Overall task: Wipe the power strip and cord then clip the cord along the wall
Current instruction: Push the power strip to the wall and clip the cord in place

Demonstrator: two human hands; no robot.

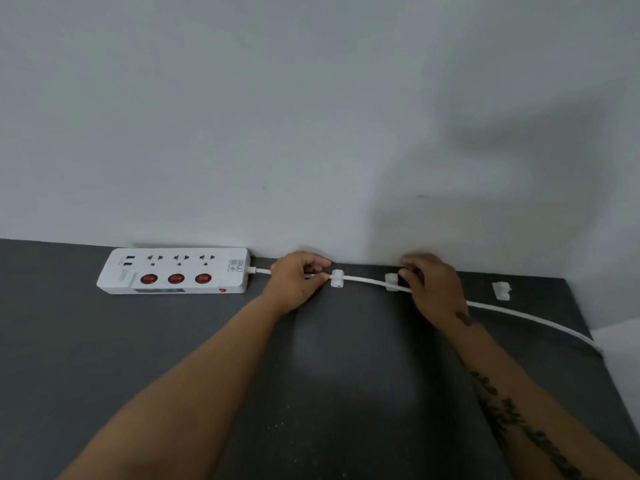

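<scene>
Cord clipping is under way on a dark top, at the foot of a pale wall. The white strip lies at far left against that wall, and its cord runs right and off the top's right edge. The cord sits in the first clip. The left hand pinches the cord just left of that clip. The right hand curls its fingers round the cord at the second clip; whether the cord is seated there cannot be told. A third clip stands apart to the right, near the wall, with the cord passing nearer than it. No cloth is in view, so wiping appears done. Next, it seems, the cord must be pressed home in the second clip, then drawn back toward the wall and into the third.
</scene>
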